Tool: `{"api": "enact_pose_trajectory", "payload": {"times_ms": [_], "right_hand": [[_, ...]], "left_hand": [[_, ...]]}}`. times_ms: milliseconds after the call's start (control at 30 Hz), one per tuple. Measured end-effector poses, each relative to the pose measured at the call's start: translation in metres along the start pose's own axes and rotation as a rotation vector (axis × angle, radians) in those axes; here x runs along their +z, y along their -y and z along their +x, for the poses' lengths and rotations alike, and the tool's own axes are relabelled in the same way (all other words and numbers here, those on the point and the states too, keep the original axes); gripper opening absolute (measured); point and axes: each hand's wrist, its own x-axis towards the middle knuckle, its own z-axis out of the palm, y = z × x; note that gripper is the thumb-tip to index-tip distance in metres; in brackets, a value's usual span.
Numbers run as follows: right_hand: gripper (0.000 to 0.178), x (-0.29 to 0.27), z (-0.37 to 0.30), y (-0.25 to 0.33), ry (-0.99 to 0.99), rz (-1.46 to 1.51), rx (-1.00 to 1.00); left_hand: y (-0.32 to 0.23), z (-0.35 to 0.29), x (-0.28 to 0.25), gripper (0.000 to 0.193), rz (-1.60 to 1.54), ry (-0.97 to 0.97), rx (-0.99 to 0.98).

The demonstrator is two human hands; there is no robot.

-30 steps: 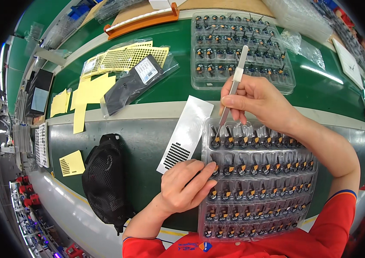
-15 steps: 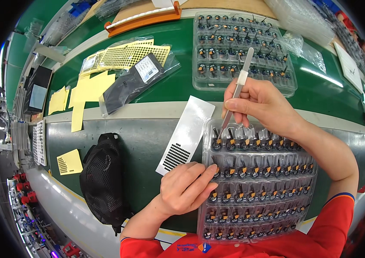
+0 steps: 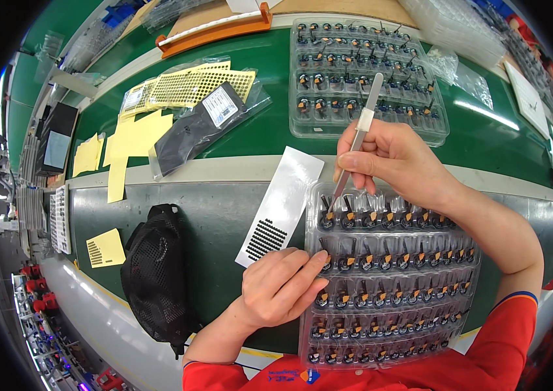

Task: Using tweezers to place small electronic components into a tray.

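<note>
In my right hand is a pair of metal tweezers, pinched between thumb and fingers and slanting down. Their tips reach the first small black part in the far row of a clear plastic tray. This tray holds several rows of small round black parts, each with a short black stem and an orange patch. My left hand is closed, its index finger and thumb at the tray's left edge by the second row. Whatever lies between those fingertips is hidden. Beside it lies a white sheet with small black pieces.
A second filled tray stands at the back. Yellow dotted sheets, yellow papers and a bagged black item lie back left. A black mesh bag and a small yellow sheet are on the left.
The view has shifted very slightly. Both hands keep nearly the same positions, and the tweezer tips stay at the same part.
</note>
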Motion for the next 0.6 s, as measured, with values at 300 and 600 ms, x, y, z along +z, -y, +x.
{"api": "enact_pose_trajectory", "payload": {"times_ms": [300, 600], "right_hand": [[0.010, -0.0030, -0.0025, -0.0021, -0.023, 0.044, -0.019], [0.011, -0.0051, -0.0019, -0.0060, -0.012, 0.044, -0.059]], "left_hand": [[-0.0010, 0.0032, 0.0008, 0.026, 0.011, 0.022, 0.023], [-0.0021, 0.0018, 0.0024, 0.027, 0.020, 0.004, 0.034]]}}
